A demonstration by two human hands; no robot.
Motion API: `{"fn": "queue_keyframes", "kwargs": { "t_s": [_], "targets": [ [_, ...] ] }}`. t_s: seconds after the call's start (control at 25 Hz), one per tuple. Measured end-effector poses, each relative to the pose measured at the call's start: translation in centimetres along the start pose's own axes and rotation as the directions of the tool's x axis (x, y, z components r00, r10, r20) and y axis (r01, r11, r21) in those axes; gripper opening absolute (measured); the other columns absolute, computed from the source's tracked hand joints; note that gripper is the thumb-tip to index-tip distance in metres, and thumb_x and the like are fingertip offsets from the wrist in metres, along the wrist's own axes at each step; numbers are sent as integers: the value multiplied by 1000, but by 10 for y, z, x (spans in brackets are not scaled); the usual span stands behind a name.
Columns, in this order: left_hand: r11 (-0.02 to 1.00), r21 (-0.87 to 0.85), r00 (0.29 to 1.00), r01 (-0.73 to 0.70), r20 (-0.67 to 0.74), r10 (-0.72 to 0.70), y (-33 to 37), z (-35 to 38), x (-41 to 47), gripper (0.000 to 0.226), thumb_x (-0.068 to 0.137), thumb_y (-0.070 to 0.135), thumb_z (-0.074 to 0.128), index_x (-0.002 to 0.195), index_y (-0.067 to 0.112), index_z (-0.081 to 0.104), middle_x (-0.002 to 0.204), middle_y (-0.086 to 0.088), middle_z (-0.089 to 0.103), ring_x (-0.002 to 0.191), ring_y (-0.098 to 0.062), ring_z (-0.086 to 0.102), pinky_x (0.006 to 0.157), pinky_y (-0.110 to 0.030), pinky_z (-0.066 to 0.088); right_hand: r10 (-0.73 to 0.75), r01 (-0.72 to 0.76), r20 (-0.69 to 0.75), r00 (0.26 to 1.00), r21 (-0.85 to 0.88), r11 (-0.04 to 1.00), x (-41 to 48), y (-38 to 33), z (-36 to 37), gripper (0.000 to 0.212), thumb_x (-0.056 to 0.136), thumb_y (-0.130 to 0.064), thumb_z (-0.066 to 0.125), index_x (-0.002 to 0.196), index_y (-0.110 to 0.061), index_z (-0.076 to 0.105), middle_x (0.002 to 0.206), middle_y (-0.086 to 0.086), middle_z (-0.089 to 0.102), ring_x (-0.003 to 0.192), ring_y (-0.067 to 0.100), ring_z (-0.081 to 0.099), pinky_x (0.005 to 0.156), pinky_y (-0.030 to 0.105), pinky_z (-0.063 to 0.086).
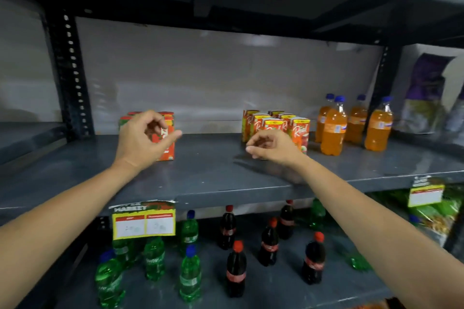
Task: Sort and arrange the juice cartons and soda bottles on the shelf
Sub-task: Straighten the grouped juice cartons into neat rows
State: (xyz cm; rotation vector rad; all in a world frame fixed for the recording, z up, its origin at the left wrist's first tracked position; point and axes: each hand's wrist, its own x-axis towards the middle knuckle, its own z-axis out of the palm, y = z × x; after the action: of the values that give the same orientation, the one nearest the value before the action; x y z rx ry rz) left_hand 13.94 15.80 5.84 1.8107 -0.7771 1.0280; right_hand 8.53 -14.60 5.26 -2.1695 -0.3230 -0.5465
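Note:
On the grey middle shelf (213, 175) a small group of red-topped juice cartons (167, 143) stands at the left. My left hand (143, 139) hovers just in front of them, fingers curled and apart, holding nothing. A cluster of yellow-topped orange juice cartons (276, 124) stands right of centre. My right hand (272, 147) is loosely curled in front of that cluster, empty. Several orange soda bottles (334, 128) with blue caps stand to the right. On the lower shelf stand green soda bottles (190, 273) at the left and dark cola bottles (236, 268) with red caps at the right.
A yellow price tag (143, 224) hangs on the shelf's front edge, another price label (425, 194) at the right. A perforated upright post (71, 75) bounds the bay at the left. Bagged goods (424, 93) fill the neighbouring bay at the right. One green bottle (357, 262) lies on its side below.

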Motion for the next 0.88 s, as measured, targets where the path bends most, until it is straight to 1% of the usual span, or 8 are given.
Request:
{"fn": "queue_keyframes", "kwargs": {
  "t_s": [0.12,0.24,0.32,0.44,0.56,0.64,0.76,0.88],
  "targets": [
    [993,-118,998,10,68,-2,40,61,0,29,68,32,79,75,33,51,73,8,59,68,1,55,65,-16,43,-113,119,-229,967,13,993,-19,20,-44,12,81,-12,72,84,-1,69,79,11,70,70,23,69,63,42,61],
    [965,-145,956,220,229,-184,65,125,-2,35,68,33,81,92,20,59,91,5,63,85,-7,60,77,-24,50,-155,158,-462,873,-32,987,-23,45,-84,16,80,-20,73,82,-5,68,75,9,68,68,23,67,63,42,59],
    [926,-107,895,361,321,-311,72,160,-1,52,67,36,81,108,15,56,109,2,61,100,-13,58,87,-31,51,-167,147,-515,841,-80,986,-22,59,-102,22,78,-24,74,90,-8,65,84,3,67,76,15,64,70,31,57],
    [841,-122,797,527,414,-439,81,187,7,69,67,34,82,123,14,48,123,0,56,108,-14,54,92,-33,49,-32,20,-409,912,-34,999,-15,75,-113,46,74,-29,77,111,-13,55,106,-2,61,93,10,59,73,12,48],
    [802,-149,752,579,477,-454,91,203,10,73,71,26,80,133,15,43,126,0,54,110,-13,52,89,-31,47,147,-130,-202,968,94,987,-5,89,-115,61,74,-28,78,126,-16,47,121,0,58,109,16,57,90,27,50],
    [800,-161,755,578,479,-448,93,209,10,72,72,23,79,134,17,42,126,0,54,112,-13,52,88,-33,48,226,-202,-104,968,203,958,0,93,-114,60,77,-20,76,130,-14,46,126,5,59,115,21,57,93,36,51],
    [785,-175,755,594,457,-469,89,211,12,74,71,20,79,135,19,42,133,-4,53,114,-15,52,92,-40,51,235,-209,-46,971,321,924,2,96,-117,46,80,-11,72,120,-15,51,115,4,64,114,25,61,85,35,56],
    [790,-166,756,590,455,-470,86,210,13,73,71,18,79,135,20,43,134,-4,53,121,-20,53,95,-46,50,192,-177,-9,981,342,923,1,95,-118,42,79,-10,72,116,-16,51,108,1,64,109,22,63,81,33,58]
  ]
}}
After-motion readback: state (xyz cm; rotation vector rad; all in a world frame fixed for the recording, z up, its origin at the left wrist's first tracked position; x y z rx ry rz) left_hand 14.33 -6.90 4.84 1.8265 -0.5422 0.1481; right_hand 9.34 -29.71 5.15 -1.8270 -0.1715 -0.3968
